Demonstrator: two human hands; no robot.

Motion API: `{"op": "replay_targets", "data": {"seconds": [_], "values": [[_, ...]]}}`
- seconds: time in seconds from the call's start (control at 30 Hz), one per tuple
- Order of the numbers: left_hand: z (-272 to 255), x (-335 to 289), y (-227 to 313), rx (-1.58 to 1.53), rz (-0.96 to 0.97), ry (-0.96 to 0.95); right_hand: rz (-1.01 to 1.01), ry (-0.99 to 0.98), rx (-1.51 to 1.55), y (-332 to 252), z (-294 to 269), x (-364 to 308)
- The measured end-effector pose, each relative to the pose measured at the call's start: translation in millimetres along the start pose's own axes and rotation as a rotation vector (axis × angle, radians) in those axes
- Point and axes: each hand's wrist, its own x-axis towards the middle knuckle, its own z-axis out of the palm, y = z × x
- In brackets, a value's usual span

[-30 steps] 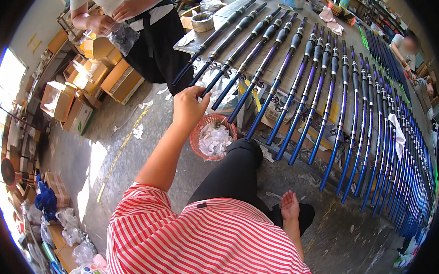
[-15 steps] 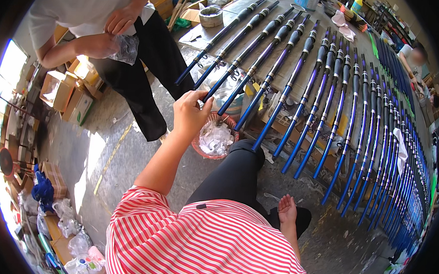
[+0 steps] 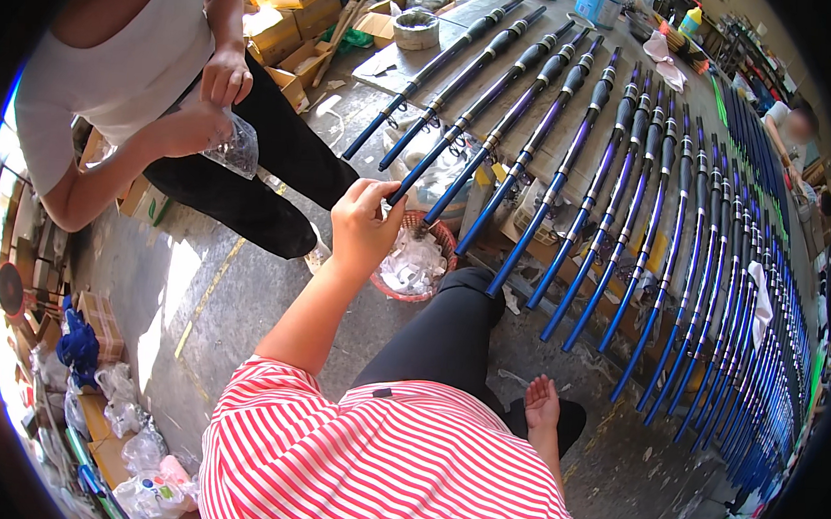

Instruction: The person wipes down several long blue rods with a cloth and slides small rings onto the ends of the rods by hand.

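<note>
My left hand pinches the blue butt end of a fishing rod, thumb and fingers closed around its tip. That rod lies third from the left in a long row of blue and black fishing rods, their ends jutting past the table's near edge. My right hand hangs low beside my leg, palm up, fingers stretched out, with nothing in it.
Below the rods stands a red basket of white scraps. At left, another person holds a clear plastic bag. The grey table bears a round tub. Cartons and plastic bags lie around.
The other person has shifted left and nearer, and the clear bag now hangs more openly from their hands. My left hand stays on the same rod end; my right hand has barely moved.
</note>
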Motion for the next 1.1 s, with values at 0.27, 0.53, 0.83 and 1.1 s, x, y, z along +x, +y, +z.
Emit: {"op": "replay_targets", "data": {"seconds": [0.27, 0.53, 0.83, 1.1], "values": [[-1.7, -0.8, 1.8, -0.014, 0.003, 0.028, 0.000, -0.010, 0.000, 0.5, -5.5, 3.3], [-4.4, -4.9, -4.3, -0.030, 0.023, 0.056, 0.020, -0.034, -0.031, 0.0, -0.5, 4.1], [-11.8, -10.9, -11.0, -0.062, 0.065, 0.055, 0.023, -0.097, -0.325, 12.0, 43.0, 10.4], [-10.5, -13.2, -18.4, -0.054, 0.141, 0.094, 0.043, 0.007, -0.206, 9.6, 34.4, 13.0]]}}
